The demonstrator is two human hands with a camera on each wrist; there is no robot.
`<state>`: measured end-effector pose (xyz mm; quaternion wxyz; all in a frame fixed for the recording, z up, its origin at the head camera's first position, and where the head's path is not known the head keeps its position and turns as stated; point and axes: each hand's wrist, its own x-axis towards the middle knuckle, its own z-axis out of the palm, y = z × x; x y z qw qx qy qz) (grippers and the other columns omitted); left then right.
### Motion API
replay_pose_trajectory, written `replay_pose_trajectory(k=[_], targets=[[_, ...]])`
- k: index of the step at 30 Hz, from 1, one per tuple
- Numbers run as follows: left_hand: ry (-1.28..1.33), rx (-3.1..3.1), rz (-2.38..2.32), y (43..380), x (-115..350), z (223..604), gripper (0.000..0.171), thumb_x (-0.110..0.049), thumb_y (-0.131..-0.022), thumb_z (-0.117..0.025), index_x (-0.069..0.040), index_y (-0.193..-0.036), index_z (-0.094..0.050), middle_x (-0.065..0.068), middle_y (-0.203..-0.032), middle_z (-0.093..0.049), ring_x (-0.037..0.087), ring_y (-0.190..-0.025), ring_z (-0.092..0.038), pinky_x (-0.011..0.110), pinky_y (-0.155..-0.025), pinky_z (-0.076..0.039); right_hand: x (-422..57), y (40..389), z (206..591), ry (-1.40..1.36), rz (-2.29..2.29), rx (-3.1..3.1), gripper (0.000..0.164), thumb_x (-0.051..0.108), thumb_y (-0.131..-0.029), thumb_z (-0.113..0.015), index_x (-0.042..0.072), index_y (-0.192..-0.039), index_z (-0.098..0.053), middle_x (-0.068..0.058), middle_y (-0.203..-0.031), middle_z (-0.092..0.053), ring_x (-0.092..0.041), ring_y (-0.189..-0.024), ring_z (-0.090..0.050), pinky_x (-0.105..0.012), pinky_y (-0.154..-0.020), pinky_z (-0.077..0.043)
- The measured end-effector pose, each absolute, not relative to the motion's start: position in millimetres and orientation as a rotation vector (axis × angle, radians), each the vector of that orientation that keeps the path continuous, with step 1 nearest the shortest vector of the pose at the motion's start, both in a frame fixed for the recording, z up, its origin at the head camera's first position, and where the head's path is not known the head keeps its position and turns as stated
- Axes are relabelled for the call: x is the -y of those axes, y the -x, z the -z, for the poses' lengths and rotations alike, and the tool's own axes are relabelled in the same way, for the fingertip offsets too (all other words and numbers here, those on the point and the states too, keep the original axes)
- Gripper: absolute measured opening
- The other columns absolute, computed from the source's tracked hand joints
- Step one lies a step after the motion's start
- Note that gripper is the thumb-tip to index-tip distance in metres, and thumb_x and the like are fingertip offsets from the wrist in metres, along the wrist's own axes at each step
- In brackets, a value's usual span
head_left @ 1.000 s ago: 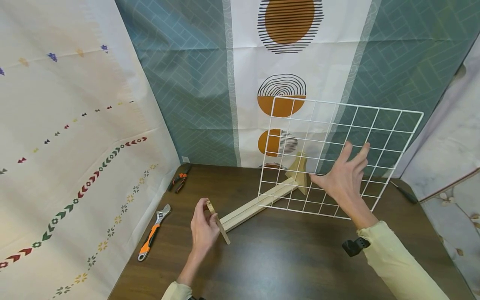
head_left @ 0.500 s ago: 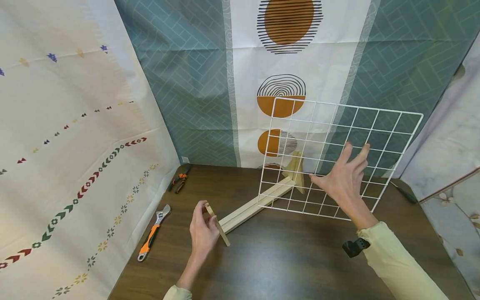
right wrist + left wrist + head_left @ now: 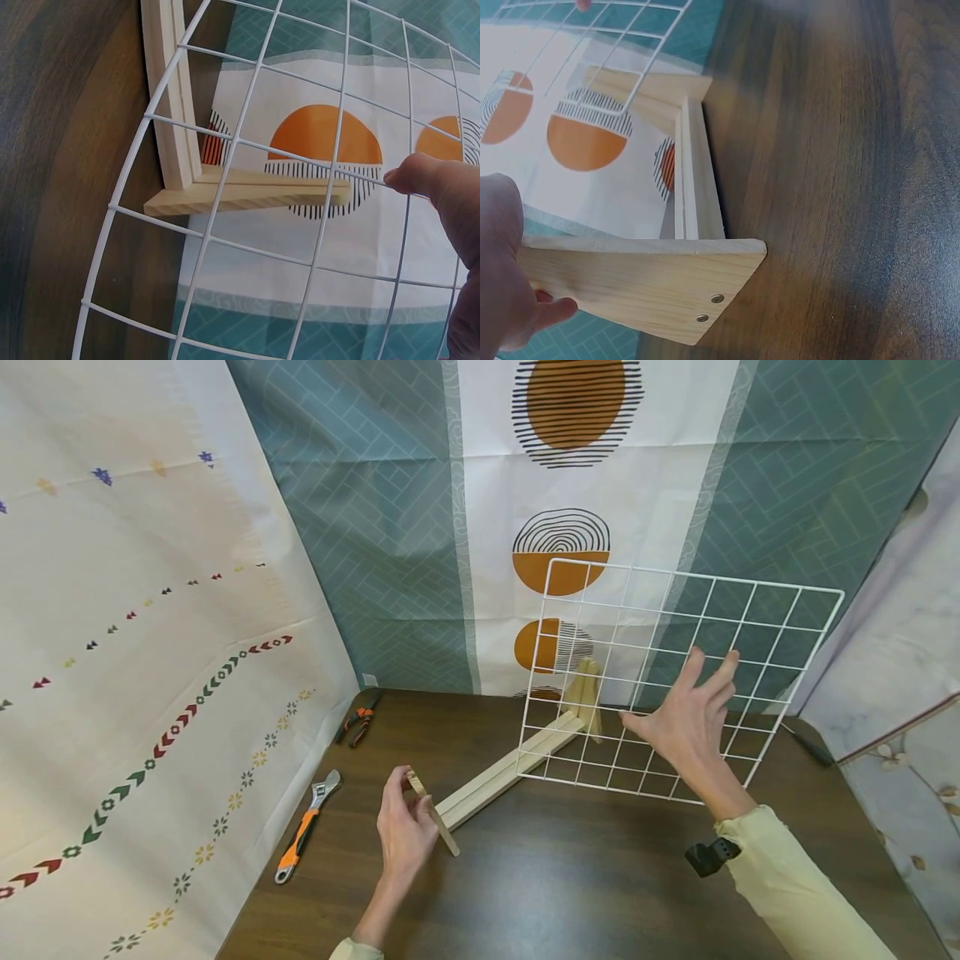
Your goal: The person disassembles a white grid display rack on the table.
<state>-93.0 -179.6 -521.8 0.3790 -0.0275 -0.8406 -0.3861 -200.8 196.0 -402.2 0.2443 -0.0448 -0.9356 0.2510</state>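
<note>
My left hand (image 3: pixel 405 831) grips the near end board (image 3: pixel 645 281) of a pale wooden stand, with fingers and thumb on either side of it. Two screw heads show low on that board in the left wrist view. A long grooved crossbar (image 3: pixel 498 781) runs back to the other end board (image 3: pixel 582 693), partly seen through wires. On the right, my right hand (image 3: pixel 686 722) holds a white wire grid panel (image 3: pixel 637 677) upright but tilted, its fingers spread across the wires. The right thumb (image 3: pixel 416 171) lies at a wire in the right wrist view. The panel overlaps the stand's far end.
An adjustable wrench (image 3: pixel 307 827) with an orange and black handle lies on the brown table (image 3: pixel 555 885) at left. Behind it are orange-black pliers (image 3: pixel 357 718). A dark-handled tool (image 3: pixel 808 745) lies at the right. Patterned cloths (image 3: pixel 405 527) hang around the table.
The stand's far end has swung a little to the left, and my left hand has shifted slightly left and toward me with it. The grid panel has dipped very slightly.
</note>
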Motion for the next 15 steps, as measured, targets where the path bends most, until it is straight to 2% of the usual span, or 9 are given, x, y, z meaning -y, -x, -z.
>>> replay_pose_trajectory(k=[15], targets=[[0.050, 2.127, 0.979, 86.4, 178.7, 524.3, 0.065, 0.023, -0.068, -0.068, 0.003, -0.127, -0.050, 0.020, -0.104, -0.059, 0.034, -0.086, -0.066, 0.045, -0.064, -0.058, -195.7, 200.2, 401.0, 0.135, -0.688, 2.562, 0.137, 0.039, -0.055, -0.097, 0.000, -0.151, -0.008, -0.029, -0.157, 0.018, -0.060, -0.124, -0.023, -0.073, -0.082, -0.039]])
